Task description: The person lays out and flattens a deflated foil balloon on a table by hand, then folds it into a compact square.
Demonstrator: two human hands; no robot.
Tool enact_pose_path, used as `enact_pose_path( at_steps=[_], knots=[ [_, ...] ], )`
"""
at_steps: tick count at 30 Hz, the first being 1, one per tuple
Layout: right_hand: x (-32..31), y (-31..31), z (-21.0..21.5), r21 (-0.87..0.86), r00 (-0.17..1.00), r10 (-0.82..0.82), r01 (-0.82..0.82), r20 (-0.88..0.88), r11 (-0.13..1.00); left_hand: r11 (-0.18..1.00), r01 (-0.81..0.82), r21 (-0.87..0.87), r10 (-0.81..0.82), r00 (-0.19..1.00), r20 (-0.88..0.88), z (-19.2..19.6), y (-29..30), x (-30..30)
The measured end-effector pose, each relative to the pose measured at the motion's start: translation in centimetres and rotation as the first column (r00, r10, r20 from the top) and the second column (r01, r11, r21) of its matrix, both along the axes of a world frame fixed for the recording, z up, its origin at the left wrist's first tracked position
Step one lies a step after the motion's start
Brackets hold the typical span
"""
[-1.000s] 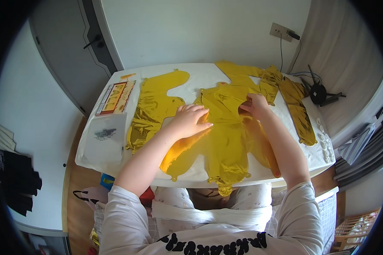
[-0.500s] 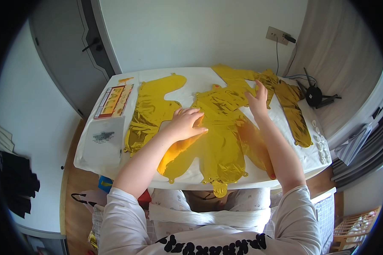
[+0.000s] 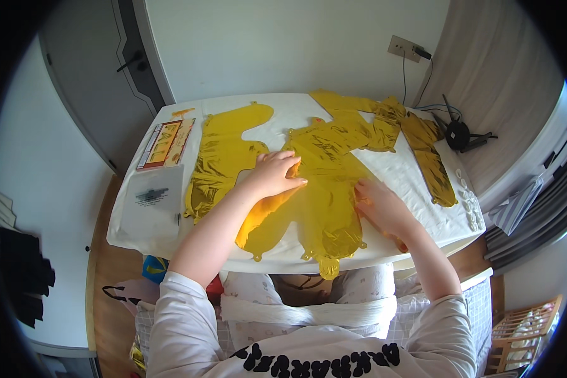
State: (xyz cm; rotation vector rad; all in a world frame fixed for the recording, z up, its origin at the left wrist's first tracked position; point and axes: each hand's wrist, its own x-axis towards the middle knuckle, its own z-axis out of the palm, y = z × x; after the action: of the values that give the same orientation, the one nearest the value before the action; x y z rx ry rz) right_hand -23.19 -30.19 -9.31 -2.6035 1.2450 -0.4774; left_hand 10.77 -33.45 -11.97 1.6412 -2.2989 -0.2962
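Note:
A flat, shiny gold foil balloon (image 3: 324, 189) lies deflated across the middle of the white table (image 3: 283, 110). My left hand (image 3: 272, 174) presses palm-down on its left part, fingers pointing right. My right hand (image 3: 379, 205) rests flat on its right edge, near the table's front. A second gold foil balloon (image 3: 223, 154) lies flat to the left. More crumpled gold foil pieces (image 3: 416, 142) lie at the back right.
A colourful printed card (image 3: 165, 142) and a clear plastic bag (image 3: 151, 201) lie at the table's left end. A black pump with cable (image 3: 458, 133) sits at the right corner, small white pieces (image 3: 467, 198) along the right edge. A grey door (image 3: 94, 69) stands behind, to the left.
My right hand has slid from the balloon's upper middle down toward me along its right edge. My left hand has stayed pressed on the foil.

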Motion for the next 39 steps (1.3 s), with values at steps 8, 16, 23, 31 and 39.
enact_pose_path(
  at_steps=[8,16,23,31,39],
  knots=[
    [-0.6,0.4,-0.5,-0.003,1.000,0.000,0.000,0.024,1.000,1.000,-0.016,0.016,0.016,1.000,0.002,-0.1,0.2,0.2],
    [-0.2,0.5,-1.3,-0.032,0.998,0.023,-0.021,0.066,0.999,0.997,-0.023,0.068,0.021,1.000,0.023,0.3,0.4,0.3],
    [-0.5,-0.2,-1.6,-0.077,0.997,0.024,-0.019,0.067,0.997,0.999,-0.011,0.045,0.011,1.000,0.018,0.2,-0.6,0.5],
    [-0.5,0.2,-1.5,-0.080,0.997,0.034,-0.029,0.068,0.996,0.998,-0.007,0.068,0.004,0.999,0.033,0.2,-0.2,0.5],
    [-0.5,0.3,-1.6,-0.076,0.998,0.027,-0.023,0.060,0.997,0.995,-0.004,0.100,0.003,1.000,0.014,0.4,0.2,0.4]
  ],
)
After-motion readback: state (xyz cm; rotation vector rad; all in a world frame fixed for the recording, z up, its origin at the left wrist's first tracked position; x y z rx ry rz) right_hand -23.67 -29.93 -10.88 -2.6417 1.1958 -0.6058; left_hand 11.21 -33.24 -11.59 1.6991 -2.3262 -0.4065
